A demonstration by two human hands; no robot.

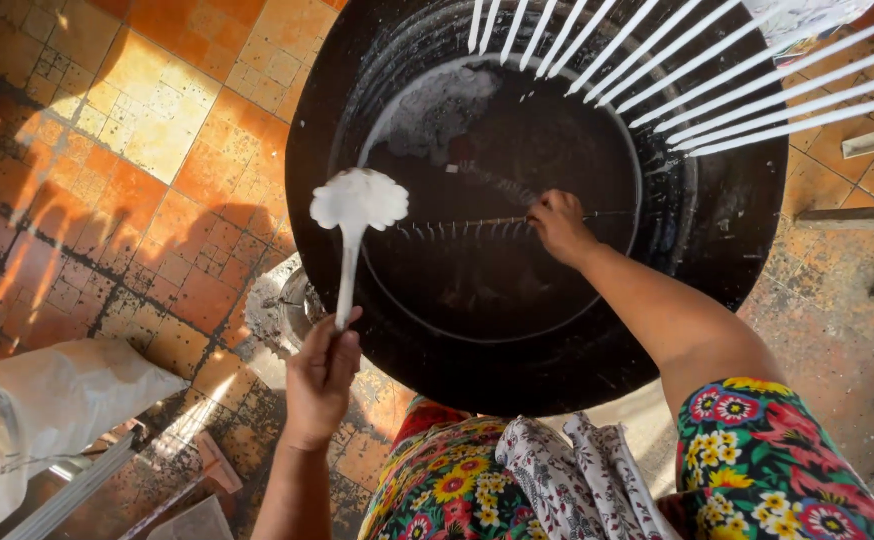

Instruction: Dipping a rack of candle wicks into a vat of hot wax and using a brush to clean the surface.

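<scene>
Two hands at a black vat [727, 230]

Left hand [322, 380] grips a white wax-coated tool [357, 205]; right hand [560, 225] pinches a thin rod [457, 225] of hanging wicks.

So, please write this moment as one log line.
left hand: holds white ladle | right hand: grips rod in black vat

White candle rods [717, 70] run off the top edge; length perhaps hidden.

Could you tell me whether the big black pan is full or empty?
Holding dark liquid: the black pan shows a glossy pool, with the right hand dipping a rod there.
</scene>
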